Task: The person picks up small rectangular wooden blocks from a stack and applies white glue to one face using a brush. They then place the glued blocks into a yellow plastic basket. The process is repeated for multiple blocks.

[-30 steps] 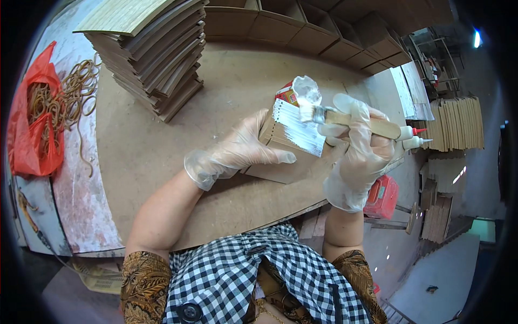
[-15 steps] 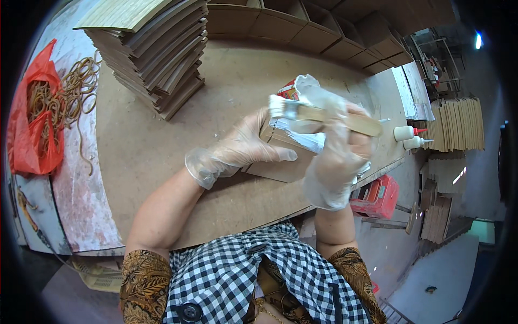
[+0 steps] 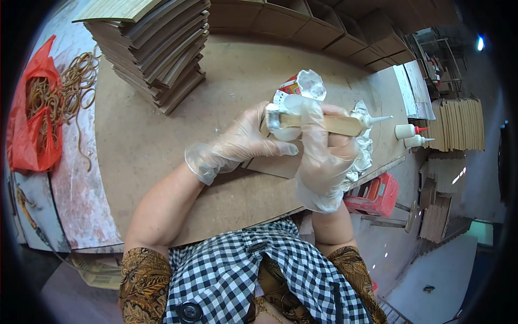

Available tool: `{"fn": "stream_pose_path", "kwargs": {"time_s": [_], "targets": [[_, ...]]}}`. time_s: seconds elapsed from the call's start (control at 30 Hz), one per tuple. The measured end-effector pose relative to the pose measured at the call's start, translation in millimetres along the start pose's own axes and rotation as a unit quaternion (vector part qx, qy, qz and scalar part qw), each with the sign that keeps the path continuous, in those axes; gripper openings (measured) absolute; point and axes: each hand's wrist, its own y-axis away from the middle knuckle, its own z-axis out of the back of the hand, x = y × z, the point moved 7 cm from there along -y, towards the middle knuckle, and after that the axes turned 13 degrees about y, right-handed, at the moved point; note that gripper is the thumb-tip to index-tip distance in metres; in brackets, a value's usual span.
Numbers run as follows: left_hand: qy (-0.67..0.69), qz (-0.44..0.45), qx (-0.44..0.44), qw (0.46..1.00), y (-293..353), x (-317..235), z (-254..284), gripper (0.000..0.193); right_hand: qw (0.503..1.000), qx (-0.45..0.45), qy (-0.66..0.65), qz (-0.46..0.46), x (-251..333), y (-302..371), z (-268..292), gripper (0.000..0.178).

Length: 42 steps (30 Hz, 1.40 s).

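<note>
My left hand (image 3: 251, 139), in a clear plastic glove, grips a brown board box (image 3: 272, 166) by its left side, thumb stretched along the near face. The box's top is mostly hidden behind my hands. My right hand (image 3: 326, 154), gloved too, is closed around the wooden handle of a flat brush (image 3: 345, 125). The bristle end points left over the box, close to my left fingers. Just beyond stands a red and white tub (image 3: 310, 85) coated inside with white paste. A white nozzle bottle (image 3: 371, 120) sits right of the brush, beside a crumpled white mass (image 3: 363, 156).
A tall stack of brown boards (image 3: 156, 59) stands at the back left. Open brown boxes (image 3: 291, 24) line the far edge. At left lies a red bag (image 3: 35, 124) of rubber bands. Two glue bottles (image 3: 407, 131) and a red stool (image 3: 375, 194) are at right.
My right hand has shifted a little left and down with the brush. The tub and the nozzle bottle show more now. My left hand keeps its hold on the box.
</note>
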Motion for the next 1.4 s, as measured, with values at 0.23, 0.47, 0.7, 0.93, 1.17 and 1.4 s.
{"fn": "stream_pose_path", "kwargs": {"time_s": [0.23, 0.47, 0.7, 0.93, 1.17, 1.4], "targets": [[0.027, 0.023, -0.015, 0.999, -1.5, 4.4, 0.8, 0.073, 0.994, -0.037, -0.065, -0.081, -9.8, -2.6, 25.9, 0.016], [0.022, 0.021, -0.015, 0.999, -2.5, 0.3, -2.4, 0.081, 0.996, 0.051, -0.044, -0.060, -26.5, -8.7, 54.6, 0.014], [0.023, 0.020, -0.006, 1.000, -1.5, 0.0, -1.7, 0.075, 0.993, 0.092, -0.053, 0.052, -7.9, -21.1, 10.8, 0.011], [0.027, 0.032, 0.001, 0.999, -0.6, -1.8, -4.1, 0.073, 0.985, 0.085, -0.150, 0.011, -6.5, -26.1, 1.0, 0.011], [0.012, 0.023, -0.010, 1.000, -2.6, 2.4, 0.2, 0.073, 0.985, 0.084, -0.140, 0.045, -20.1, -24.0, 18.8, 0.012], [0.021, 0.038, -0.023, 0.999, -3.0, 4.5, 1.2, 0.079, 0.989, 0.123, -0.078, -0.031, -36.1, -18.9, 42.3, 0.013]]}}
